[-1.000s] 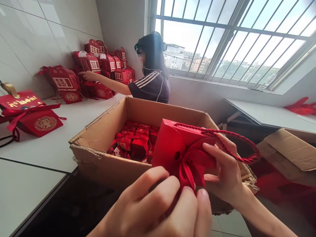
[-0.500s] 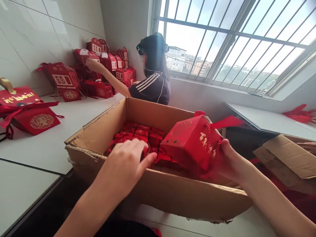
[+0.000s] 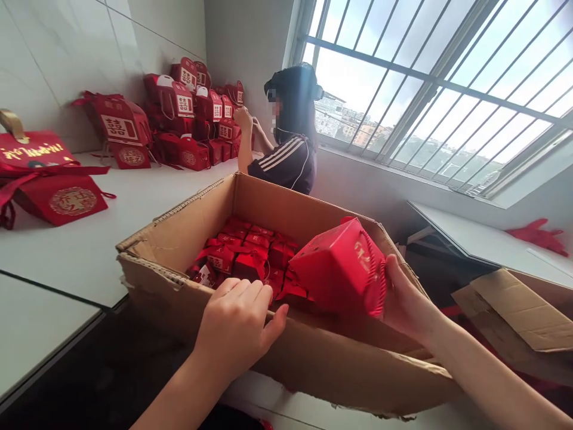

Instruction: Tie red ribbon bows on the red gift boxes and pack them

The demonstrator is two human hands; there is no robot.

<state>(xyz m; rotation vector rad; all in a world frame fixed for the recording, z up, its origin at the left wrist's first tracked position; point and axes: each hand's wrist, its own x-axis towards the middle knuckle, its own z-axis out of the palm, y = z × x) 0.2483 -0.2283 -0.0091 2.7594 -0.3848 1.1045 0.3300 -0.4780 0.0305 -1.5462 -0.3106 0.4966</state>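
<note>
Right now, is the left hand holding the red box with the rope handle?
No, the right hand holds the red box, while the left hand is at the near edge of the carton.

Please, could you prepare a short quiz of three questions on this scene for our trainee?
1. Which hand holds the red gift box with the twisted rope handle?
2. True or false: the left hand is at the near side of the cardboard box.
3. Fill in: the co-worker's dark sleeve has ___ stripes.

Key: 1. The right hand. 2. True. 3. White.
</note>
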